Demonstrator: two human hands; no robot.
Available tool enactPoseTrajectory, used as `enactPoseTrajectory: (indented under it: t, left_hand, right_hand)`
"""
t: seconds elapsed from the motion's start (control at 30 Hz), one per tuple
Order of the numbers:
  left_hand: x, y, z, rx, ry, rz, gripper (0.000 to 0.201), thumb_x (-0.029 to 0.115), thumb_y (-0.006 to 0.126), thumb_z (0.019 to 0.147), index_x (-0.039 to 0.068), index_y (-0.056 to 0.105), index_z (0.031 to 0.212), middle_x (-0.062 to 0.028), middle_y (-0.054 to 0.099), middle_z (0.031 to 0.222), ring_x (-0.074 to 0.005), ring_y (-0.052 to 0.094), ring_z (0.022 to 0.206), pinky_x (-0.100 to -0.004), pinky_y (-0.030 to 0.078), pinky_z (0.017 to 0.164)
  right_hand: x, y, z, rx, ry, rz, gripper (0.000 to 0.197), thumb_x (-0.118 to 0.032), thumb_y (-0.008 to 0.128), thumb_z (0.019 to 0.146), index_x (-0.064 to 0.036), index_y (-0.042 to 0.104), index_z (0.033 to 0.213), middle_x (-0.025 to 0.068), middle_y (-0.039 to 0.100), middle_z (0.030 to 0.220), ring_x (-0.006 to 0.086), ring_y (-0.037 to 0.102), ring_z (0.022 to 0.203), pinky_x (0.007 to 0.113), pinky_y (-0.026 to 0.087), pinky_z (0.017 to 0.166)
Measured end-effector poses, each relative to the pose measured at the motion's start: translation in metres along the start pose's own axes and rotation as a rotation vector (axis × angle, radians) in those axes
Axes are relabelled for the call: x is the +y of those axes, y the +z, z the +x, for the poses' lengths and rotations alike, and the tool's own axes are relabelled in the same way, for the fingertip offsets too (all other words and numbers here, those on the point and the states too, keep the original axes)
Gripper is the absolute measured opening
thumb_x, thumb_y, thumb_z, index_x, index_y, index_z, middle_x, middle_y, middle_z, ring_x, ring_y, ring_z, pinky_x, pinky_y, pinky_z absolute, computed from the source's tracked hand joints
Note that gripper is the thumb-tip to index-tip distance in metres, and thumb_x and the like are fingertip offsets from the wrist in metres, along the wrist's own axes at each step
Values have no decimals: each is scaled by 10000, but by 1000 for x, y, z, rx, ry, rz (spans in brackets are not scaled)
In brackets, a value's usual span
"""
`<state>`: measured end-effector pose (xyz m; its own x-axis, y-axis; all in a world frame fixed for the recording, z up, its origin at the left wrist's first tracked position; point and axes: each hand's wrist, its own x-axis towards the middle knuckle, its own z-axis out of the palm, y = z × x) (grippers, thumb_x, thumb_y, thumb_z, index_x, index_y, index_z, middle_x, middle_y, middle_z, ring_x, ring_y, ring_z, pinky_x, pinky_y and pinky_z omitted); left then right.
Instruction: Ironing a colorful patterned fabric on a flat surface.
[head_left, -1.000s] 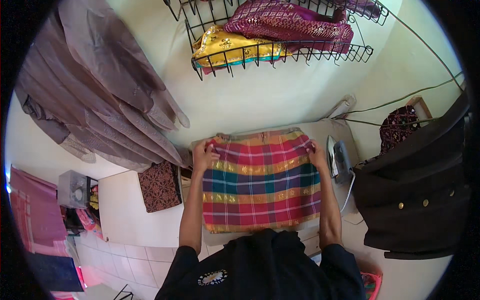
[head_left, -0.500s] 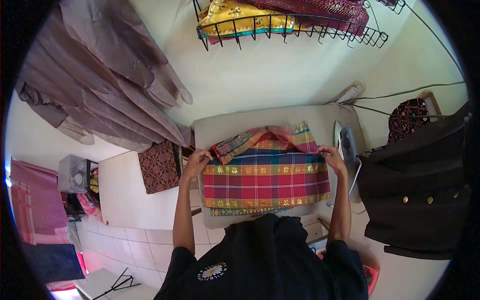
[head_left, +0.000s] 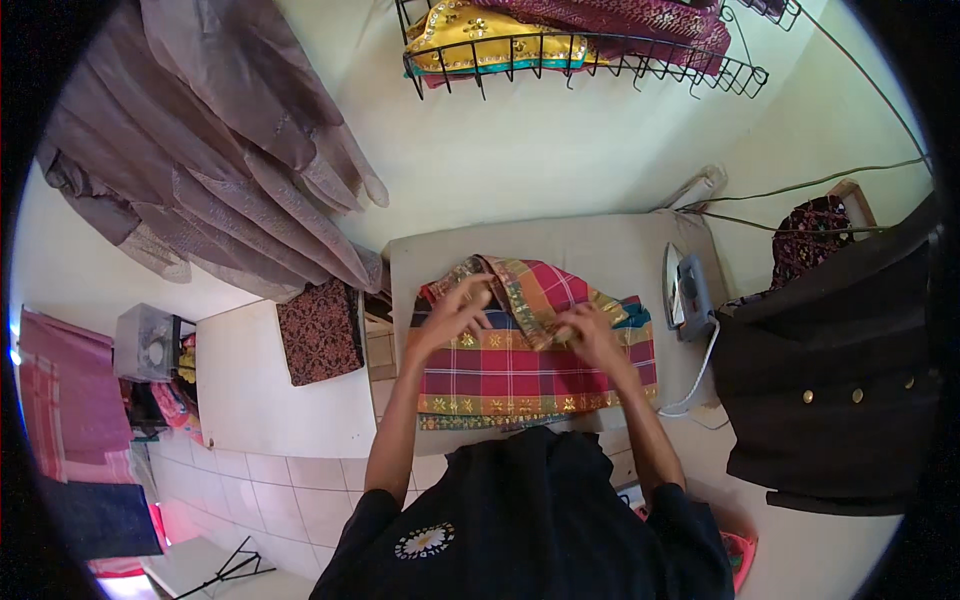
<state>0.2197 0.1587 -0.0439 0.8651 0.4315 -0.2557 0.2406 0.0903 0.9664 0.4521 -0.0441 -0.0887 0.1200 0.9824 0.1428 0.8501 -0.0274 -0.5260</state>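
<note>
A plaid cloth (head_left: 490, 374) in red, navy and gold, with gold star-like motifs, lies folded on the padded grey ironing surface (head_left: 575, 233). Its far part is turned over toward me, in a loose peak with a patterned border. My left hand (head_left: 455, 315) is over the cloth's left half, fingers apart and slightly smeared, holding nothing I can see. Closed on the turned-over part, right of the middle, is my right hand (head_left: 592, 338). An iron (head_left: 690, 297) rests to the right, its white cord trailing toward me.
Left stands a white table (head_left: 275, 420) bearing a folded dark floral cloth (head_left: 320, 333). A mauve garment (head_left: 230, 170) hangs at upper left, a black buttoned garment (head_left: 830, 380) at right. Above is a black wire rack (head_left: 500, 62) of folded fabrics. Loose cables (head_left: 800, 190) cross the right wall.
Both hands have come inward from the cloth's left and right edges. The far part of the cloth is now drawn toward me in the middle, and my left hand has let go.
</note>
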Motion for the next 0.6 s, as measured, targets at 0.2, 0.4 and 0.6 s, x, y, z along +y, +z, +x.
enactPoseTrajectory:
  t: [0.2, 0.4, 0.6]
  left_hand:
    - [-31, 55, 17, -115, -15, 492, 592, 477, 683, 870, 86, 548, 1295, -110, 655, 783, -189, 639, 722, -334, 486, 632]
    - [-48, 73, 3, -9, 35, 495, 635, 360, 754, 828, 102, 498, 1349, -111, 612, 803, -187, 605, 742, -338, 478, 650]
    - [-52, 85, -22, 38, 50, 470, 671, 328, 779, 804, 97, 468, 1352, -195, 614, 1133, -287, 606, 977, -410, 497, 818]
  right_hand:
    - [-39, -6, -16, 28, -18, 197, 448, -95, 783, 720, -139, 649, 1145, 115, 600, 1155, 332, 519, 1136, 431, 421, 982]
    - [-4, -26, -53, 221, 436, -241, 709, -95, 804, 682, -128, 515, 1328, 209, 502, 1272, 407, 423, 1258, 468, 379, 1060]
    - [14, -9, -74, 180, 472, -48, 489, -123, 719, 783, -95, 569, 1247, 222, 617, 1042, 409, 527, 1055, 469, 431, 932]
